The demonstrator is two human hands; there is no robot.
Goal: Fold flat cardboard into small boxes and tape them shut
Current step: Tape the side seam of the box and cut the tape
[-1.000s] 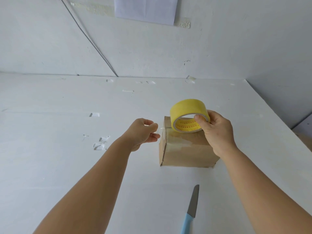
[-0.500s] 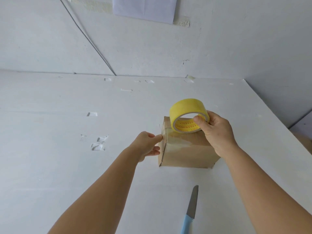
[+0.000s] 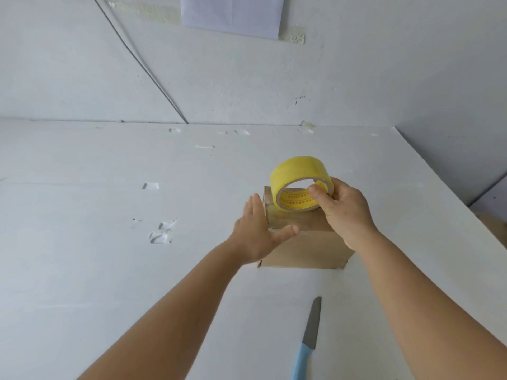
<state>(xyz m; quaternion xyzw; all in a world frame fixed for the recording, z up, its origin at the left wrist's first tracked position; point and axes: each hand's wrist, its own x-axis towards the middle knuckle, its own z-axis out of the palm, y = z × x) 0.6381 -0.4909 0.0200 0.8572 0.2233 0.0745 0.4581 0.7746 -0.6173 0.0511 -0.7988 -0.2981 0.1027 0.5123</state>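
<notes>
A small brown cardboard box (image 3: 307,249) stands folded on the white table (image 3: 109,270). On its top, at the far edge, a yellow tape roll (image 3: 297,175) stands on edge. My right hand (image 3: 345,212) grips the roll, thumb inside the core. My left hand (image 3: 256,231) lies flat with straight fingers against the box's left side, its thumb across the near top edge. A clear strip of tape seems to cover the box top.
A knife (image 3: 308,338) with a light blue handle and grey blade lies on the table in front of the box. Scraps of tape (image 3: 162,233) stick to the table at the left. A wall rises behind, with a paper sheet (image 3: 233,15).
My left hand has gone from a loose pinch beside the box to a flat hand pressed on its left side. The tape roll and right hand have barely moved.
</notes>
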